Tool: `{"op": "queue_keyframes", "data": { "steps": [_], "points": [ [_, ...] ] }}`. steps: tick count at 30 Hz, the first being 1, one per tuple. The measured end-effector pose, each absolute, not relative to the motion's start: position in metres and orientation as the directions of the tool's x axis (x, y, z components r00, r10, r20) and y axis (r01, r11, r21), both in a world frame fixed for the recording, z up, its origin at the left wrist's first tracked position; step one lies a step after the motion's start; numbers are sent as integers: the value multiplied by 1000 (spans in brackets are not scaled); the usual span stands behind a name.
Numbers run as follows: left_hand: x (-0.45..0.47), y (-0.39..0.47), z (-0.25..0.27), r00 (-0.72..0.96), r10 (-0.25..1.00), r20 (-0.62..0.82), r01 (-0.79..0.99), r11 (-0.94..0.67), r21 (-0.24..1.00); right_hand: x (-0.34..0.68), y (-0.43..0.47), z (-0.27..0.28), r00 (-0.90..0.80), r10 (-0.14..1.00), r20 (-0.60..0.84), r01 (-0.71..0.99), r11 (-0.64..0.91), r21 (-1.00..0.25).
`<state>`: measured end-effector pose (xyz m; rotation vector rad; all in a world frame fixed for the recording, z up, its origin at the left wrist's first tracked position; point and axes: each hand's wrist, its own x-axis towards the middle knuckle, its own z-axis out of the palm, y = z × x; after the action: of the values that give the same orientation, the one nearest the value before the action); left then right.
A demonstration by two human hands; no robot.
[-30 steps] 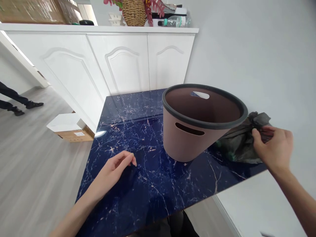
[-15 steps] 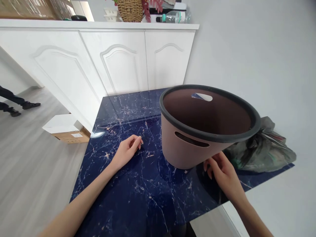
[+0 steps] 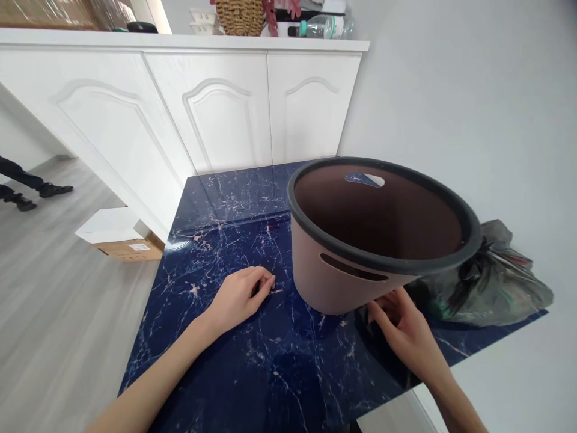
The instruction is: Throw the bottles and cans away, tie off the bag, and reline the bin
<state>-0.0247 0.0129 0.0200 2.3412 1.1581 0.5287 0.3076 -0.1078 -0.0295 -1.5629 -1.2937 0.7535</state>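
Observation:
A brown plastic bin (image 3: 333,282) with a dark grey rim and slot handles stands on the glossy blue marble table (image 3: 234,204); its inside looks bare. A filled, tied grey-black rubbish bag (image 3: 491,288) lies to the right of the bin against the wall. My left hand (image 3: 241,297) rests on the table just left of the bin's base, fingers curled in with nothing visible in them. My right hand (image 3: 406,331) is at the bin's lower right side, fingertips at its base, fingers slightly spread. The table under that hand looks dark, probably a reflection.
White cabinets (image 3: 225,108) stand behind the table, with a woven basket (image 3: 238,15) and a plastic bottle (image 3: 324,27) on top. A cardboard box (image 3: 117,237) sits on the grey floor at left. Another person's legs and shoes (image 3: 27,192) show at the far left. A white wall runs along the right.
My right hand let go of the rubbish bag and came to the bin's base. My left hand slid forward towards the bin and curled its fingers. The view shifted closer to the bin.

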Motion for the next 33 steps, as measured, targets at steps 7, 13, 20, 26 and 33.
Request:
{"op": "queue_keyframes", "data": {
  "steps": [7,13,20,26,33],
  "points": [
    [-28,16,14,591,790,164,612,-571,547,305,-112,-27,65,985,161,529,102,-843],
    [-28,16,14,581,796,168,623,-568,539,301,-115,-21,-27,976,217,626,186,-757],
    [-27,16,16,594,788,164,624,-580,524,301,-111,-21,49,979,199,591,132,-796],
    [-27,17,18,599,786,155,627,-581,519,304,-109,-23,99,981,165,570,80,-818],
    [-27,16,19,621,766,164,625,-611,487,303,-108,-21,120,977,179,524,91,-847]
  ]
}}
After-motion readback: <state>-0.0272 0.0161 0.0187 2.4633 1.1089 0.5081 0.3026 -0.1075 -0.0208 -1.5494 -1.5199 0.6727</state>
